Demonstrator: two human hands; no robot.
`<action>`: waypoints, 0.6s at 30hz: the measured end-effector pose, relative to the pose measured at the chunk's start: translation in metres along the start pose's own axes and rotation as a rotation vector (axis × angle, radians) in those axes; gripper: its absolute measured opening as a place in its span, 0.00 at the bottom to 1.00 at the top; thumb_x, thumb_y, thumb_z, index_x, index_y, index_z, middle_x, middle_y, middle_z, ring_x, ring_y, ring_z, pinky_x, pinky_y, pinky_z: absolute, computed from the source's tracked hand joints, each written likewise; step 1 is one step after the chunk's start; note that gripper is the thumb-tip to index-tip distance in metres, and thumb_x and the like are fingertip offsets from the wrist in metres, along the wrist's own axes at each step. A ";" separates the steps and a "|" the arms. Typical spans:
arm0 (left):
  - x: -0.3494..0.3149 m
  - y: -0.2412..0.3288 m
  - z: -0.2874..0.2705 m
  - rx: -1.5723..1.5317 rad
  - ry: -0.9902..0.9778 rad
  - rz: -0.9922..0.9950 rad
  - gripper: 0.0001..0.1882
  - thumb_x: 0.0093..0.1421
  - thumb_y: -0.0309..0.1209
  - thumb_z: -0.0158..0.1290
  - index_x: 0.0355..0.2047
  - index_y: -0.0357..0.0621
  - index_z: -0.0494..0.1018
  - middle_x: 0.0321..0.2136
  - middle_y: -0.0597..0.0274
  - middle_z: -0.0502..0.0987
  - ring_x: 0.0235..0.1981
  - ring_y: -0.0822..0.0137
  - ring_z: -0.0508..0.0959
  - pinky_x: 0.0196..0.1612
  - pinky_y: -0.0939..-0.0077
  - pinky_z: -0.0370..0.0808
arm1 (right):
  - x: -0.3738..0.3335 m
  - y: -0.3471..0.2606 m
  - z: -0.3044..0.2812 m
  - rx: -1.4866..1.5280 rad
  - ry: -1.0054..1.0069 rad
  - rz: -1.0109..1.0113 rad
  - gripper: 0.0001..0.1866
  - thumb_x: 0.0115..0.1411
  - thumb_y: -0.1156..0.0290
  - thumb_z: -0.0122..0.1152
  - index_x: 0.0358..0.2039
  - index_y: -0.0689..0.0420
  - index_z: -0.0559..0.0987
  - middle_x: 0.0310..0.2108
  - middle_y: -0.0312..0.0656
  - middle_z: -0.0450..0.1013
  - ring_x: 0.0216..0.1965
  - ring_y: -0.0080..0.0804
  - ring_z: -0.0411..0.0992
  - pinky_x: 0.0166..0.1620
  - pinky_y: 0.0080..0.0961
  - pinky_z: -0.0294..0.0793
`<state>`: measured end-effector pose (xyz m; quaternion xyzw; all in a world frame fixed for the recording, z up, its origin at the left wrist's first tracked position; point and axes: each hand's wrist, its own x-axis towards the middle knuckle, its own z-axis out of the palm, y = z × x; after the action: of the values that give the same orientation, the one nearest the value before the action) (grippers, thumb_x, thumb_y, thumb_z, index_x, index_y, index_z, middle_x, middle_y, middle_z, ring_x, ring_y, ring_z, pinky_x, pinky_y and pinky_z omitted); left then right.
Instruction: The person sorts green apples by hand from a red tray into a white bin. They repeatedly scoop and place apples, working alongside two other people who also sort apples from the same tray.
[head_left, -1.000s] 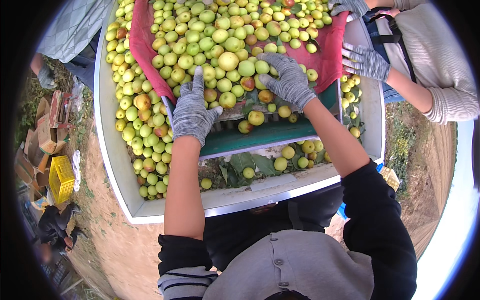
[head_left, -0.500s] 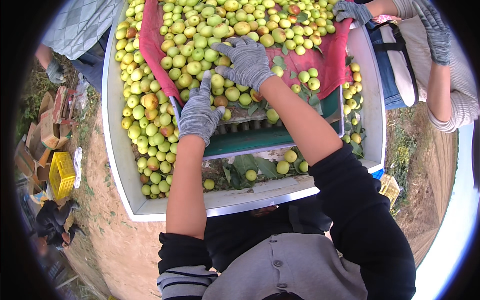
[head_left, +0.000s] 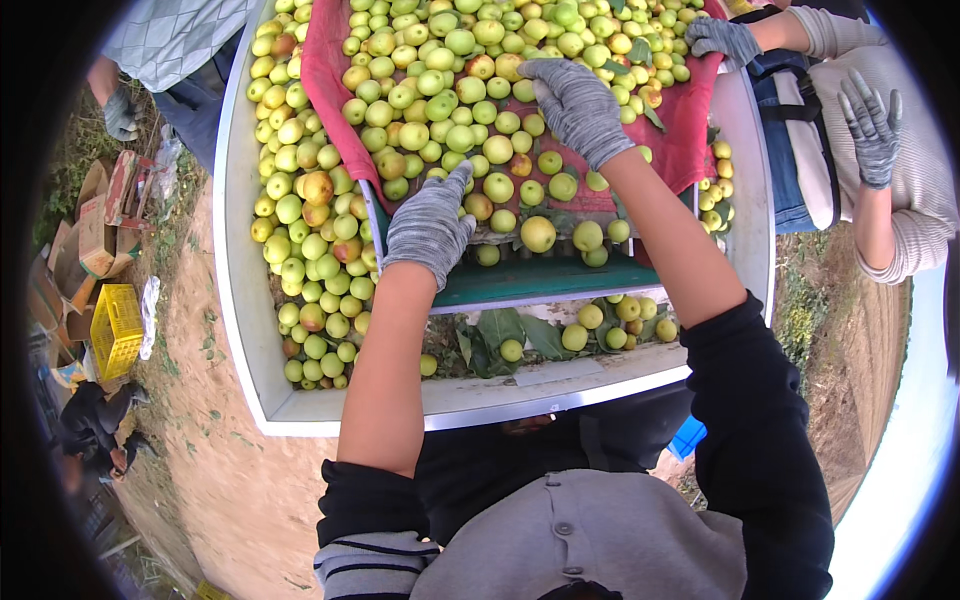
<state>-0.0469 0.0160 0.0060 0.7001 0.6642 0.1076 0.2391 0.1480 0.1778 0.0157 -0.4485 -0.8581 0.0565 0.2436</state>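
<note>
Small round yellow-green fruits (head_left: pixel 497 149) like little apples, some blushed red, lie on a red cloth (head_left: pixel 335 90) that slopes toward me. My left hand (head_left: pixel 432 222), in a grey knit glove, rests at the cloth's near left corner, fingers stretched toward the nearest fruits. Further right, my right hand (head_left: pixel 580 112), gloved alike, reaches over the fruits with its fingers extended. I see no fruit gripped in either hand, though the undersides are hidden. Several fruits sit at the green front board (head_left: pixel 540 283), and others have dropped into the white bin (head_left: pixel 480 398) below it.
Left of the cloth, more fruits (head_left: pixel 310 188) fill the bin's side. Leaves (head_left: pixel 500 335) lie at its near end. A co-worker's gloved hand (head_left: pixel 722 42) holds the cloth's right edge; the other hand (head_left: pixel 872 130) is raised. A yellow crate (head_left: pixel 117 330) and cardboard boxes (head_left: pixel 85 245) lie on the left ground.
My right hand has moved right and slightly farther away, and my left slightly right and nearer. Fruits have rolled down to the front board and into the bin. The co-worker's raised hand is lower.
</note>
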 end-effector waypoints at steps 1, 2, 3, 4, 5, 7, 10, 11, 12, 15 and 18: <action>0.000 -0.001 0.000 0.010 0.005 0.015 0.36 0.56 0.32 0.58 0.65 0.50 0.58 0.56 0.45 0.69 0.55 0.52 0.72 0.57 0.62 0.70 | 0.019 0.003 0.006 -0.025 0.013 -0.028 0.14 0.63 0.62 0.53 0.48 0.48 0.78 0.42 0.42 0.77 0.44 0.41 0.75 0.49 0.41 0.74; -0.001 -0.001 0.000 -0.002 0.020 0.006 0.36 0.56 0.32 0.58 0.65 0.50 0.58 0.56 0.45 0.69 0.55 0.52 0.72 0.57 0.62 0.70 | 0.037 0.006 0.014 -0.069 -0.015 0.009 0.14 0.63 0.63 0.52 0.48 0.47 0.78 0.41 0.43 0.77 0.44 0.41 0.75 0.49 0.40 0.74; 0.000 -0.002 -0.001 -0.009 0.034 0.001 0.36 0.56 0.32 0.57 0.64 0.50 0.58 0.56 0.45 0.69 0.55 0.53 0.72 0.57 0.62 0.70 | 0.053 0.006 0.024 -0.141 -0.063 0.097 0.15 0.63 0.62 0.53 0.49 0.46 0.77 0.42 0.42 0.77 0.45 0.41 0.75 0.49 0.40 0.74; 0.000 -0.003 -0.002 -0.020 0.037 -0.013 0.36 0.56 0.32 0.57 0.64 0.50 0.58 0.56 0.46 0.69 0.55 0.53 0.72 0.57 0.62 0.70 | 0.065 0.007 0.031 -0.200 -0.077 0.157 0.16 0.62 0.62 0.53 0.50 0.45 0.77 0.42 0.42 0.77 0.45 0.42 0.75 0.50 0.40 0.75; 0.000 -0.003 -0.003 -0.026 0.002 -0.062 0.35 0.56 0.33 0.57 0.64 0.49 0.59 0.56 0.46 0.69 0.55 0.53 0.72 0.57 0.62 0.70 | 0.074 0.007 0.037 -0.187 -0.075 0.178 0.17 0.60 0.61 0.57 0.50 0.46 0.77 0.43 0.41 0.77 0.46 0.43 0.75 0.50 0.41 0.75; 0.001 -0.003 -0.004 -0.035 0.033 -0.068 0.36 0.56 0.34 0.58 0.64 0.50 0.59 0.54 0.46 0.70 0.53 0.52 0.73 0.56 0.61 0.70 | 0.086 0.006 0.045 -0.281 -0.168 0.120 0.17 0.59 0.60 0.59 0.49 0.46 0.77 0.44 0.42 0.77 0.47 0.44 0.75 0.49 0.42 0.75; 0.002 -0.002 -0.006 -0.008 0.112 -0.055 0.36 0.56 0.36 0.59 0.63 0.50 0.60 0.52 0.47 0.71 0.52 0.51 0.74 0.56 0.61 0.70 | 0.090 0.002 0.045 -0.346 -0.381 0.123 0.20 0.56 0.58 0.62 0.49 0.47 0.76 0.45 0.43 0.76 0.48 0.44 0.74 0.49 0.42 0.75; 0.001 -0.001 -0.006 0.008 0.136 -0.056 0.35 0.56 0.36 0.59 0.63 0.50 0.60 0.52 0.48 0.71 0.52 0.51 0.74 0.56 0.61 0.70 | 0.088 0.002 0.042 -0.381 -0.461 0.142 0.22 0.56 0.57 0.62 0.50 0.47 0.75 0.46 0.43 0.76 0.48 0.44 0.74 0.50 0.41 0.74; 0.001 0.000 -0.007 0.026 0.130 -0.072 0.35 0.56 0.36 0.59 0.63 0.49 0.60 0.52 0.48 0.71 0.52 0.50 0.74 0.56 0.61 0.70 | 0.085 0.001 0.041 -0.411 -0.501 0.135 0.23 0.56 0.56 0.62 0.52 0.47 0.74 0.46 0.43 0.76 0.48 0.44 0.74 0.51 0.40 0.74; 0.002 0.002 -0.010 0.046 0.132 -0.104 0.36 0.55 0.37 0.60 0.63 0.50 0.60 0.56 0.47 0.68 0.56 0.51 0.70 0.59 0.60 0.67 | 0.063 0.001 0.037 -0.414 -0.505 0.042 0.25 0.57 0.55 0.61 0.54 0.47 0.73 0.43 0.43 0.76 0.47 0.42 0.74 0.50 0.38 0.74; 0.002 0.004 -0.011 0.041 0.172 -0.098 0.36 0.53 0.37 0.61 0.62 0.48 0.61 0.56 0.46 0.67 0.57 0.50 0.69 0.60 0.59 0.66 | 0.038 0.000 0.039 -0.289 -0.368 -0.048 0.26 0.57 0.55 0.61 0.57 0.44 0.71 0.43 0.42 0.75 0.47 0.41 0.74 0.50 0.37 0.74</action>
<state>-0.0479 0.0195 0.0168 0.6596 0.7178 0.1418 0.1717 0.1115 0.2123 -0.0041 -0.4402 -0.8977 0.0079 0.0176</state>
